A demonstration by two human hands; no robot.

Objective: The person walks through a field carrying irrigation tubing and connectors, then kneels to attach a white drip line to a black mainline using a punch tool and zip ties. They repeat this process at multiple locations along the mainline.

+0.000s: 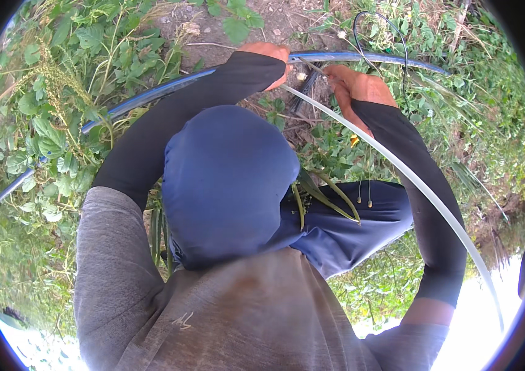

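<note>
My left hand (273,60) is closed around a dark pipe with a blue stripe (179,82), which runs in a long curve over the ground. A translucent white tube (392,157) begins beside the same hand and arcs down past my right forearm. Whether its end is in the left hand's grip is hidden. My right hand (358,89) is closed with its fingertips just below the pipe. A thin dark strip (313,67) lies between the two hands; what the right fingers hold cannot be made out.
Leafy green weeds (46,136) surround the pipe, with bare soil (275,21) beyond it. A thin black loop (405,46) stands by the pipe at the right. My bent knee (228,173) in blue trousers is below my hands, with long green leaves (318,191) beside it.
</note>
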